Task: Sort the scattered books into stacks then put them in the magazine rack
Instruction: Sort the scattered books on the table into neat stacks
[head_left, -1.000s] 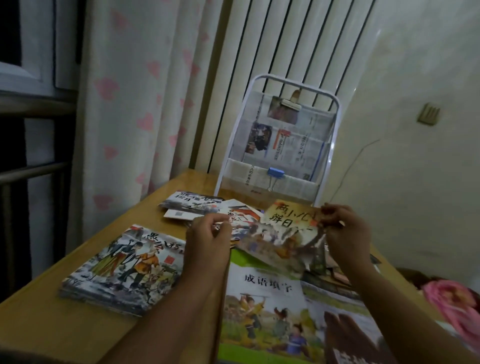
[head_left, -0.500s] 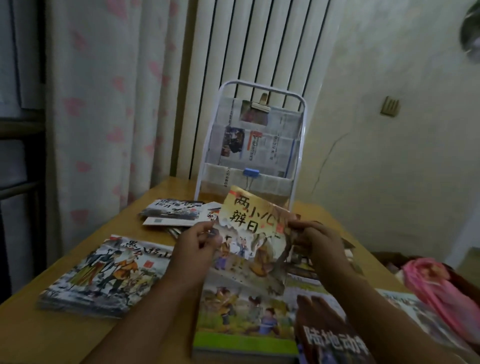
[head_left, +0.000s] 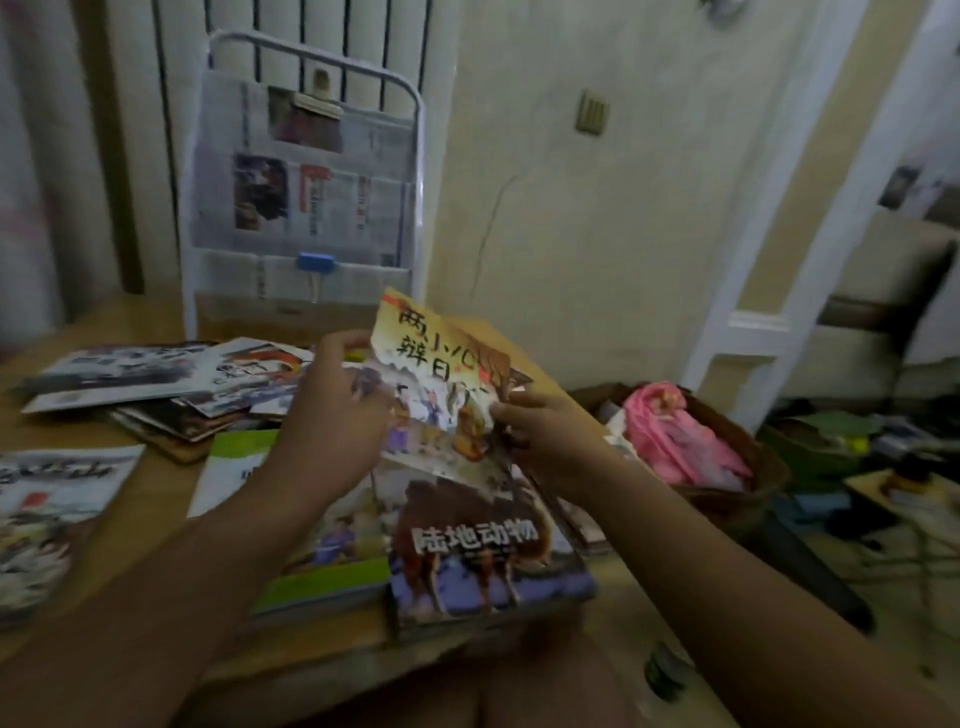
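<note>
On the tabletop (head_left: 156, 483), both hands pinch my booklet (head_left: 441, 395), left hand (head_left: 332, 415) nearer the magazine rack (head_left: 306, 171) beyond, right hand (head_left: 545, 436) opposite.

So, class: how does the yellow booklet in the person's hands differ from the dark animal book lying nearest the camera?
The yellow booklet is held up tilted by the left hand and right hand; the animal book lies flat on the table. The booklet looks thin and bends; the animal book looks thicker. Both have illustrated covers.

Yellow-topped booklet (head_left: 441, 384), white rack (head_left: 306, 171), pink cloth (head_left: 675, 436), green-edged book (head_left: 322, 577).
</note>
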